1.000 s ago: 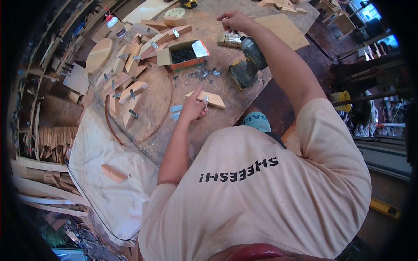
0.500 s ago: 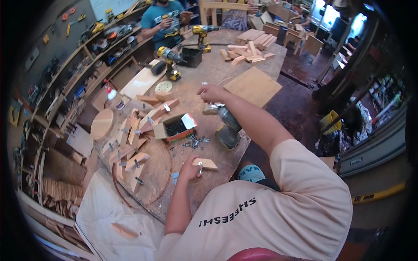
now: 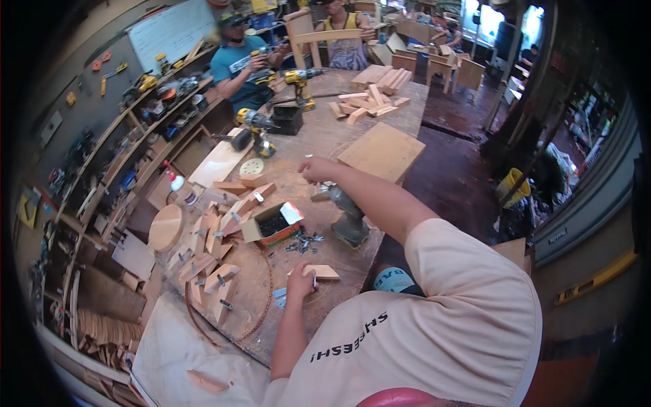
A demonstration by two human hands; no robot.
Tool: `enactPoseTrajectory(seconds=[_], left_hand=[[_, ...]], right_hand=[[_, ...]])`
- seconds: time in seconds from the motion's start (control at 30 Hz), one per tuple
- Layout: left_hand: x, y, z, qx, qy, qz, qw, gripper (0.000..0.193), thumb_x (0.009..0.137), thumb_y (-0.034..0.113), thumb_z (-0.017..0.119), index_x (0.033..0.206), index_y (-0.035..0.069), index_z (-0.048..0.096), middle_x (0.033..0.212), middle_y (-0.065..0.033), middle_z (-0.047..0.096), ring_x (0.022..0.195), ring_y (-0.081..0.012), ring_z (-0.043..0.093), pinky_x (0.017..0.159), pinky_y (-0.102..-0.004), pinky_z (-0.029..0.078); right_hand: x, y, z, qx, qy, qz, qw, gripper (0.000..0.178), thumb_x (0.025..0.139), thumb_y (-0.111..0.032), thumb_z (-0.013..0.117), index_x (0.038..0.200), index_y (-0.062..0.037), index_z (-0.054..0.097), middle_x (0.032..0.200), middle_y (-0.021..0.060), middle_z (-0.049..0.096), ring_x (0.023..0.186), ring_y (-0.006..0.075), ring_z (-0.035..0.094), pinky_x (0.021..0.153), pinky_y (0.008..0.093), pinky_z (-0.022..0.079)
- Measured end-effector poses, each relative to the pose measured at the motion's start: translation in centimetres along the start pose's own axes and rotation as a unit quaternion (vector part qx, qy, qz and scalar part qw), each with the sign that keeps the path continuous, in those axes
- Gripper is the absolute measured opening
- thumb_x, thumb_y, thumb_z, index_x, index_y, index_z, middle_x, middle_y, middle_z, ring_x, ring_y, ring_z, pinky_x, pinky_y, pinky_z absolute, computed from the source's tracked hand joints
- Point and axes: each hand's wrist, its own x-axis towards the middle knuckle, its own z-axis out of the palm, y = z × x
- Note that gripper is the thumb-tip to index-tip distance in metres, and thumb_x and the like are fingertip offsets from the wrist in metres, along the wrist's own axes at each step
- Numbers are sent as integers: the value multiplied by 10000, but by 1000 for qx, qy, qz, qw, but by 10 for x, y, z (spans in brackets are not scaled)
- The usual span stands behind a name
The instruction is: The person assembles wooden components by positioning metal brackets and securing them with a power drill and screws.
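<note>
My left hand is closed around the end of a small angled wooden block near the table's front edge, with a shiny metal piece by its fingers. My right hand reaches over the table, fingers curled together; a tiny pale thing shows at the fingertips, too small to name. Below my right forearm lies a grey-green cordless drill. Between my hands stands an open cardboard box of dark screws, with loose metal pieces beside it. To the left, several wooden blocks bear metal fittings.
Two yellow drills stand farther back, near a black bin. A flat board lies at the right edge, stacked wood pieces behind it. A glue bottle and wooden disc are left. Two people work across the table.
The view has shifted, showing more of the people at the far side. My right hand remains over the table with its fingers curled; my left still holds the wooden block.
</note>
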Motion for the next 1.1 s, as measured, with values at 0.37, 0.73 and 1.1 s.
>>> enactPoseTrajectory(seconds=[0.37, 0.73, 1.1], left_hand=[[-2, -22, -1, 109, 50, 33, 992, 409, 840, 238, 649, 1232, 140, 592, 952, -169, 681, 784, -279, 675, 697, -379, 533], [-6, -11, -7, 145, 88, 87, 982, 463, 836, 256, 654, 1282, 164, 569, 755, -135, 666, 558, -226, 624, 592, -354, 500], [-15, 4, -2, 246, 89, 87, 961, 514, 845, 414, 646, 1295, 179, 564, 913, -176, 681, 791, -294, 664, 749, -390, 512]], right_hand=[[-38, -29, 11, -339, 118, -108, 927, 287, 785, -180, 605, 1038, -48, 620, 987, 187, 654, 966, 357, 618, 831, 454, 496], [-165, 38, 152, -110, -63, -165, 978, 161, 812, -163, 643, 885, -21, 660, 803, 160, 663, 758, 301, 658, 695, 378, 517], [-127, 90, 172, -67, -173, 9, 983, 271, 689, -319, 801, 726, -71, 697, 691, 91, 667, 633, 172, 620, 605, 331, 496]])
